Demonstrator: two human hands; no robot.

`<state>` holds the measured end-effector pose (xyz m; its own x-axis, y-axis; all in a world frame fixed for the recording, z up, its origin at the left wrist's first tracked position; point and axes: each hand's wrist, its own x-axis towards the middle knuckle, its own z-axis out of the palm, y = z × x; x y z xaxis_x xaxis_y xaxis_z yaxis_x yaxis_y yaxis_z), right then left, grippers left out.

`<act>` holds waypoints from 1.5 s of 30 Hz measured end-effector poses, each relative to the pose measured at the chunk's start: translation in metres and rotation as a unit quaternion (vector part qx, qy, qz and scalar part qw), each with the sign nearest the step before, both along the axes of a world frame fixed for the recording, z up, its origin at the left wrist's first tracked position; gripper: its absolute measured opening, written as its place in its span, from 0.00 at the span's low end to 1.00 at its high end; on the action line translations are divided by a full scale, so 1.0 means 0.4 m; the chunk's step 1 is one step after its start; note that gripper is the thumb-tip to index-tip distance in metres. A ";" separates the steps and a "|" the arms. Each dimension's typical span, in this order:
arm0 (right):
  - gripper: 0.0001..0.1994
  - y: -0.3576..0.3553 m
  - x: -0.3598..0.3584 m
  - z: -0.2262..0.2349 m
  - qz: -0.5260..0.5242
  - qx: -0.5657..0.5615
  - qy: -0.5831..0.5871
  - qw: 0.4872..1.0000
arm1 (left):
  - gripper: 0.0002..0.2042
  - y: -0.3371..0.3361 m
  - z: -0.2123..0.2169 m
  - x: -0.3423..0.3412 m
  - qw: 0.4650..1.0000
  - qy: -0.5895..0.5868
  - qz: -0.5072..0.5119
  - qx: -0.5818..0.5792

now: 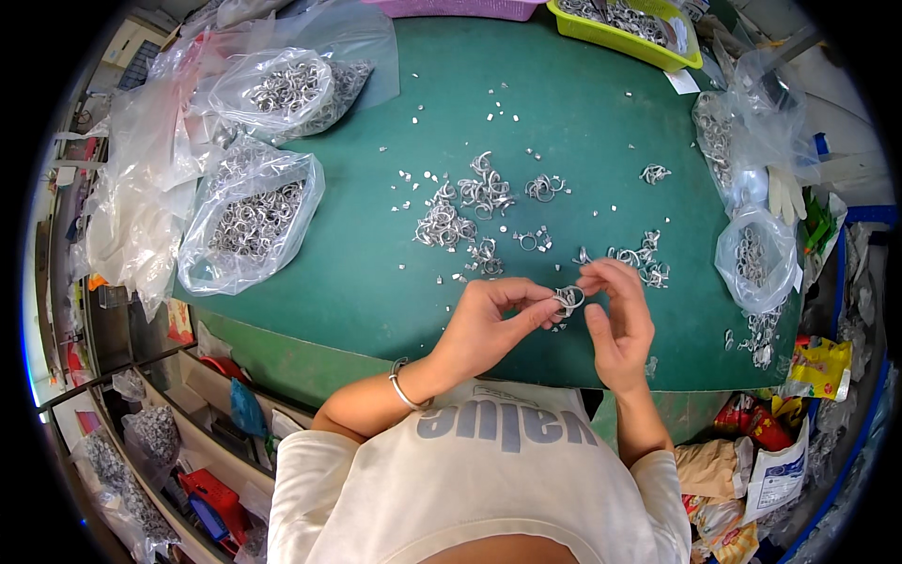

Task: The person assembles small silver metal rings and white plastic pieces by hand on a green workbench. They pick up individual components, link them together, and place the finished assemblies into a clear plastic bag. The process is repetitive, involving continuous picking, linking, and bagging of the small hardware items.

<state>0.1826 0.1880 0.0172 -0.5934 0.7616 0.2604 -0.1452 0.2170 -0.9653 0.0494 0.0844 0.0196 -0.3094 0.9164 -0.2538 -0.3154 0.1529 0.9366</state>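
Close to the table's near edge, my left hand (498,318) pinches a silver metal ring (570,299) between thumb and forefinger. There may be more than one ring in that pinch; the fingertips hide part of it. My right hand (620,324) is just right of the ring, thumb and fingers apart, its fingertips close to the ring's edge. Whether they touch it I cannot tell. Beyond my hands lie a heap of silver rings (443,224), another cluster (486,191), and a smaller pile (648,261) past my right hand. Small silver bits (402,188) are scattered around.
Ring-filled plastic bags (258,221) (291,89) stand at left. At right are another bag (752,258), loose rings (763,334) and a white glove (785,193). A yellow-green basket (648,49) and a purple basket (460,8) sit at the far edge of the green table (348,244).
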 end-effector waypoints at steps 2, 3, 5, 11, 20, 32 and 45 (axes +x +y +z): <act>0.11 0.020 0.006 -0.002 0.054 0.091 -0.050 0.993 | 0.06 0.001 0.005 -0.002 1.000 0.004 -0.006 -0.007; 0.11 0.028 0.007 -0.007 0.067 0.111 -0.054 0.990 | 0.06 0.000 0.005 -0.005 1.000 0.016 -0.012 0.000; 0.10 0.035 0.008 -0.007 0.086 0.134 -0.059 0.986 | 0.06 -0.004 0.001 -0.012 0.999 0.041 -0.021 0.012; 0.08 0.076 0.012 0.031 0.160 0.156 -0.051 0.973 | 0.06 -0.007 0.011 -0.021 0.997 -0.042 -0.062 -0.004; 0.09 0.095 0.009 0.106 0.141 0.449 -0.122 0.874 | 0.08 0.005 0.020 -0.020 0.990 -0.103 -0.078 0.050; 0.08 0.073 -0.021 0.078 0.194 0.148 -0.086 0.966 | 0.07 0.007 0.027 -0.024 0.997 -0.073 0.017 0.003; 0.02 0.009 -0.021 0.034 0.075 0.001 -0.123 0.990 | 0.12 0.006 0.023 -0.036 0.971 -0.238 0.001 0.022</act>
<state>0.1743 0.1914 0.0307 -0.7453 0.6599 0.0955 0.0639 0.2132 -0.9749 0.0352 0.0869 0.0288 -0.1681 0.9292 -0.3291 -0.7138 0.1155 0.6908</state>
